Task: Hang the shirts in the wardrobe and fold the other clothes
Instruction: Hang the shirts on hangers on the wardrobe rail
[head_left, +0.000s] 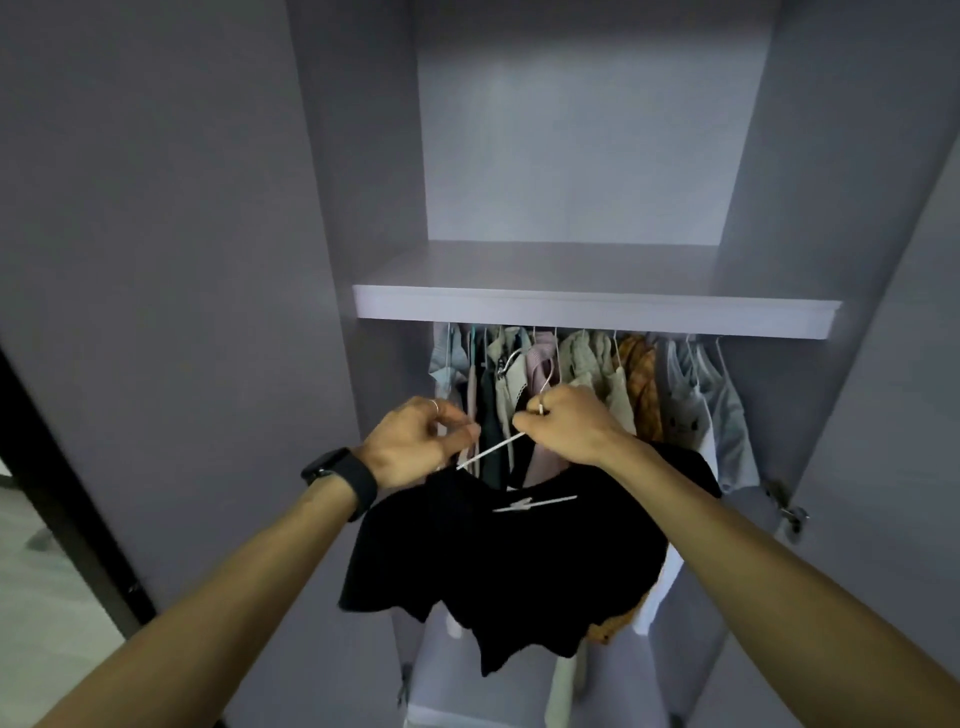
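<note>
- Black short-sleeved soft T-shirt hung limp on thin white hanger, in front of open grey wardrobe, near row of hung clothes.
- Left hand grip pinched hanger arm; right hand grip curled round its neck.
- Prob. light, floppy, slips off easily; best carried by hanger neck, not fabric.

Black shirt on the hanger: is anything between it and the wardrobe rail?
Only the hung clothes: they crowd the whole row under the shelf, directly behind the black shirt on its hanger. No free gap shows, and the shelf's edge hides the rail itself.
</note>
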